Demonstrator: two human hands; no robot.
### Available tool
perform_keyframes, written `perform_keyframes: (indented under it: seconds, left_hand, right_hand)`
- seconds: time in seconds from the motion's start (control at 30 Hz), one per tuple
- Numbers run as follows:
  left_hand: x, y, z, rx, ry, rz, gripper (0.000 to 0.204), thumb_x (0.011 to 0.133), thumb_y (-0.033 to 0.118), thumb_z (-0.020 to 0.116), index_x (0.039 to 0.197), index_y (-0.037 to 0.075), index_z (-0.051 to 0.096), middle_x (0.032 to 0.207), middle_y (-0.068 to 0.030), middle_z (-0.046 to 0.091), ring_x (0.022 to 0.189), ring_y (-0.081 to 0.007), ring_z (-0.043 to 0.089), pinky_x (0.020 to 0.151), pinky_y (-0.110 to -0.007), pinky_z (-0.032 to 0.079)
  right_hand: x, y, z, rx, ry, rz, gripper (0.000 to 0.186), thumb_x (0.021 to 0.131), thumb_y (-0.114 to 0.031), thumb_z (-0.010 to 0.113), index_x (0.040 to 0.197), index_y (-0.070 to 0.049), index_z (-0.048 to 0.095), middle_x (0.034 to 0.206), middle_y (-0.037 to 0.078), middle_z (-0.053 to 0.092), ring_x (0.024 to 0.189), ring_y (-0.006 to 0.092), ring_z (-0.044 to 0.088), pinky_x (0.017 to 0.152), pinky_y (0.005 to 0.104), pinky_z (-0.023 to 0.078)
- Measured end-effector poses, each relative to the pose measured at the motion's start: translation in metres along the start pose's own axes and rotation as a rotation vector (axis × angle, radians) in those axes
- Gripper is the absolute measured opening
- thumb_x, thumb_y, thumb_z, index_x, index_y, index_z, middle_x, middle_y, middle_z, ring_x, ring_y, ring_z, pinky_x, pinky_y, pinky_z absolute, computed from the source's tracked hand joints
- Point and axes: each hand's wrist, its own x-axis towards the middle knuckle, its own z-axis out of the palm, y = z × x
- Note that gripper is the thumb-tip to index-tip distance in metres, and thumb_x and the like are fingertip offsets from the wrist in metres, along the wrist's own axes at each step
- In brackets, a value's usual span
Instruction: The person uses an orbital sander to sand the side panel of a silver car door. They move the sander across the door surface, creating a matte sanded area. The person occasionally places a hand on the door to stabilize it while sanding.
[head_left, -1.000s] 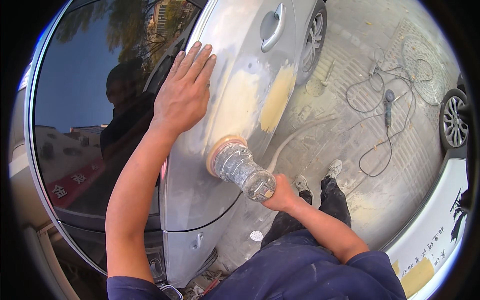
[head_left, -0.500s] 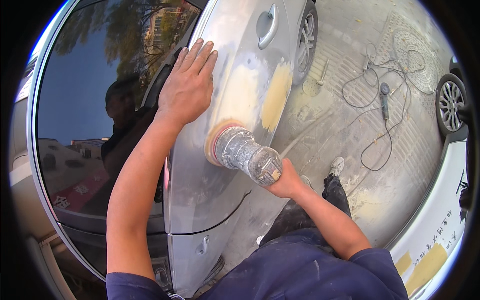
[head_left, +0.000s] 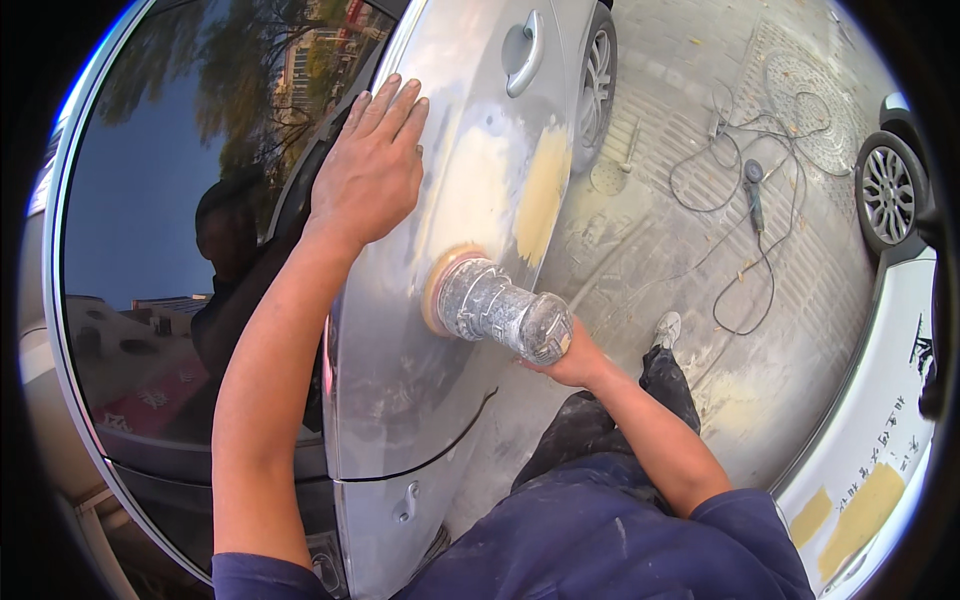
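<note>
The sander (head_left: pixel 505 308) is jutting out from the grey car panel (head_left: pixel 385 400) and blocking the way across it, the right hand (head_left: pixel 570 355) closing off its outer end. Higher up, the left hand (head_left: pixel 368 185) is lying flat, barring the strip beside the dark window (head_left: pixel 150 250). To its right, the pale patch (head_left: pixel 475 180) is leaving a passage up towards the protruding door handle (head_left: pixel 527 55). Below the sander, bare panel is giving room down to the seam (head_left: pixel 430 465). On the ground, a looping cable (head_left: pixel 770 300) is cluttering the gap between cars.

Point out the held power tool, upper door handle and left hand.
Power tool (head_left: pixel 500 306): head view, dusty body.
Upper door handle (head_left: pixel 535 55): head view, grip bar.
Left hand (head_left: pixel 370 187): head view, back of hand.
</note>
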Motion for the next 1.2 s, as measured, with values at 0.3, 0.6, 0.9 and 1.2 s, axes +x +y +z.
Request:
perform_keyframes:
  seconds: [0.3,0.6,0.9,1.2]
  left_hand:
    - [0.001,0.002,-0.005,-0.005,-0.015,-0.002,0.051,0.105,0.020,0.054,0.153,0.002,0.054,0.168,-0.0126,0.044,0.162,-0.0290,0.030,0.134,-0.047,0.024]
    - [0.006,0.005,-0.010,-0.007,-0.047,-0.023,0.052,0.104,0.021,0.057,0.152,0.002,0.055,0.168,-0.0124,0.044,0.161,-0.0286,0.031,0.134,-0.047,0.024]
    - [0.015,0.007,-0.012,-0.085,-0.146,-0.136,0.058,0.098,0.016,0.066,0.154,0.008,0.055,0.167,-0.0075,0.047,0.160,-0.0259,0.035,0.133,-0.047,0.028]
    - [0.026,0.013,-0.007,0.016,-0.249,-0.215,0.069,0.090,0.021,0.077,0.156,0.015,0.057,0.168,-0.0021,0.048,0.160,-0.0229,0.036,0.134,-0.048,0.030]
  right_hand:
    - [-0.011,0.010,-0.017,0.143,0.027,0.421,0.060,0.077,-0.018,0.092,0.130,-0.002,0.068,0.114,0.011,0.077,0.101,0.0209,0.073,0.093,0.0386,0.059]
    - [0.065,-0.015,-0.068,0.138,0.136,0.137,0.049,0.077,-0.013,0.091,0.119,-0.002,0.070,0.099,0.006,0.076,0.080,0.0160,0.072,0.070,0.0350,0.060]
    - [0.143,0.002,-0.161,0.429,0.085,0.220,0.025,0.082,0.000,0.079,0.105,-0.001,0.071,0.083,0.005,0.069,0.067,0.0165,0.066,0.061,0.0329,0.053]
    - [0.084,0.061,-0.118,-0.290,-0.242,-0.213,0.036,0.083,-0.016,0.085,0.115,-0.004,0.074,0.106,0.014,0.078,0.094,0.0275,0.077,0.084,0.0385,0.061]
